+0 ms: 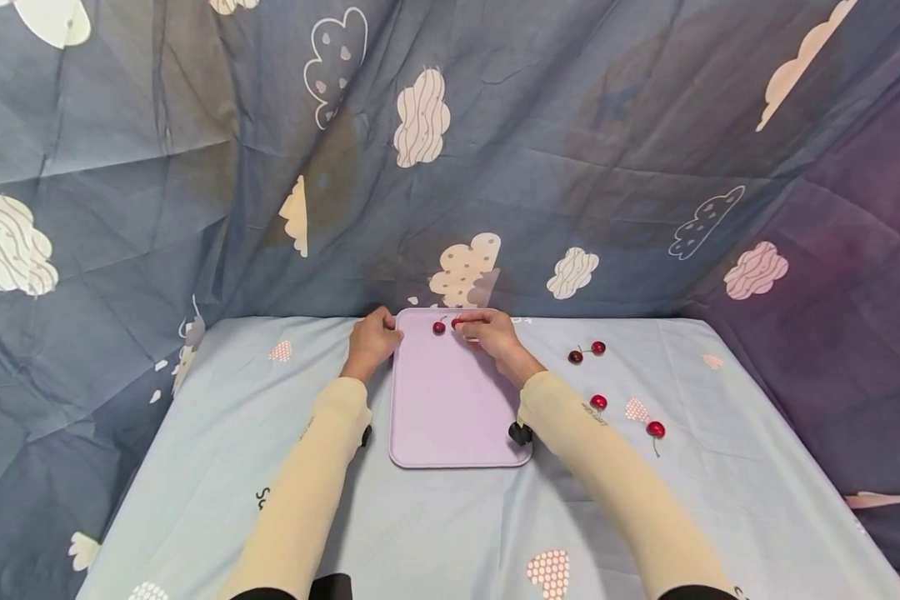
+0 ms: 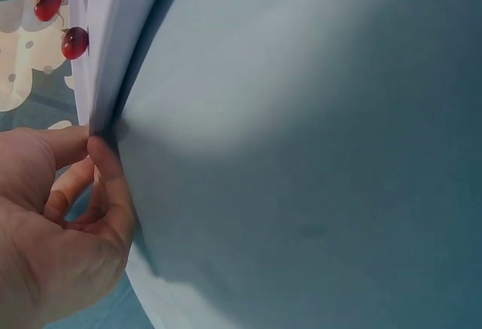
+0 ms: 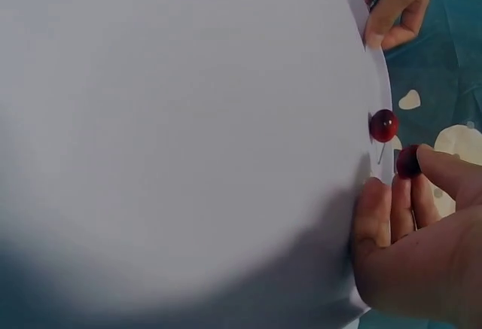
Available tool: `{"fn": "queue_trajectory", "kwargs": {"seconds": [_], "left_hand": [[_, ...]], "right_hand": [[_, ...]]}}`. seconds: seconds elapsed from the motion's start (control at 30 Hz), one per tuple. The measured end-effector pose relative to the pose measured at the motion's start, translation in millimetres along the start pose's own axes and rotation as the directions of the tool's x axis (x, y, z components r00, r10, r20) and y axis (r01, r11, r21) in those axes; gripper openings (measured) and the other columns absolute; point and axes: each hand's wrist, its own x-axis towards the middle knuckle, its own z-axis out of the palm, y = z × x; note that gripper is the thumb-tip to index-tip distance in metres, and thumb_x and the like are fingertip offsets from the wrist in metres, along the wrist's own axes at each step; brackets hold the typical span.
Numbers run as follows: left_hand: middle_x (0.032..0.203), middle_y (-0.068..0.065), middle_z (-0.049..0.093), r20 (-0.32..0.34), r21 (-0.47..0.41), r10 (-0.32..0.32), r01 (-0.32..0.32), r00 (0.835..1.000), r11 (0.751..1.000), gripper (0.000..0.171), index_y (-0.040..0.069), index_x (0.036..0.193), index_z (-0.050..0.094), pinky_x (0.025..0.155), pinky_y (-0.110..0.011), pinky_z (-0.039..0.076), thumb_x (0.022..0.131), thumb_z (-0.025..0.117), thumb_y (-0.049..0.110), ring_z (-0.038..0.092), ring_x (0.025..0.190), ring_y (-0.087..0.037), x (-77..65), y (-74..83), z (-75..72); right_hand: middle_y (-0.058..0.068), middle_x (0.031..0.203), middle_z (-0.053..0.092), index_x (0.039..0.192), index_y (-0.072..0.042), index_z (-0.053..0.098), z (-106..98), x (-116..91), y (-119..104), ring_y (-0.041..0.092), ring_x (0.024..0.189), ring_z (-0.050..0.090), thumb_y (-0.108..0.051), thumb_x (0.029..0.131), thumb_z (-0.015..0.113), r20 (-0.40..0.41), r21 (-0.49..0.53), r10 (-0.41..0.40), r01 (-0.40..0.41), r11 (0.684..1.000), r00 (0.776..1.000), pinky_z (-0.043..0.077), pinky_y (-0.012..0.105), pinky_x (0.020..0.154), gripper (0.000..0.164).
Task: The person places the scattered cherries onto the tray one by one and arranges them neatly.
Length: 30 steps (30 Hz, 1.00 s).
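A lilac rectangular tray (image 1: pixel 457 408) lies on the table in the head view. My left hand (image 1: pixel 372 340) pinches its far left rim between thumb and fingers, seen closely in the left wrist view (image 2: pixel 68 223). Over the tray's far end, my right hand (image 1: pixel 495 337) holds a dark red cherry (image 3: pixel 407 162) between thumb and fingertips. Just left of it, a second red cherry (image 1: pixel 438 327) with a thin stem rests on the tray near the far rim. The right wrist view shows the two cherries close together but apart.
To the right of the tray, several more cherries lie on the pale blue cloth: a joined pair (image 1: pixel 586 352), a single cherry (image 1: pixel 598 402) beside my right sleeve, and another cherry (image 1: pixel 656 429) nearer. A dark cloud-patterned curtain (image 1: pixel 517 183) rises behind the table's far edge.
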Motion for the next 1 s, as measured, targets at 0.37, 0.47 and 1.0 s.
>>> {"fn": "queue_trajectory", "kwargs": {"seconds": [0.37, 0.47, 1.0], "left_hand": [[0.104, -0.015, 0.072, -0.007, 0.003, -0.008, 0.008, 1.0, 1.0, 0.018, 0.007, 0.107, 0.064, 0.098, -0.046, 0.049, 0.096, 0.071, 0.02, 0.064, 0.103, -0.035, 2.1, 2.0, -2.5], [0.105, -0.015, 0.072, -0.01, 0.003, -0.013, 0.013, 1.0, 1.0, 0.018, 0.007, 0.108, 0.064, 0.098, -0.047, 0.049, 0.096, 0.071, 0.02, 0.064, 0.104, -0.035, 2.7, 0.9, -1.2], [0.103, -0.016, 0.073, -0.02, -0.013, -0.017, 0.017, 1.0, 1.0, 0.018, 0.007, 0.108, 0.065, 0.095, -0.046, 0.05, 0.097, 0.069, 0.019, 0.064, 0.101, -0.035, -1.2, -1.2, 1.4]], "right_hand": [[0.008, 0.125, 0.074, 0.118, -0.01, 0.075, 7.9, 10.4, -10.3, 0.015, 0.097, 0.065, -0.014, 0.097, 0.075, -0.027, -0.144, 0.051, -0.055, 0.988, 0.998, 0.054, 0.03, 0.081, 0.022], [0.008, 0.126, 0.072, 0.117, -0.011, 0.076, 10.3, 13.1, -13.0, 0.016, 0.093, 0.061, -0.014, 0.096, 0.076, -0.034, -0.178, 0.064, -0.07, 0.982, 0.997, 0.052, 0.03, 0.08, 0.022], [0.007, 0.124, 0.072, 0.116, -0.012, 0.076, 12.1, 10.6, -10.0, 0.016, 0.091, 0.058, -0.013, 0.093, 0.08, -0.026, -0.232, 0.034, -0.04, 0.972, 0.999, 0.051, 0.032, 0.079, 0.023]]}}
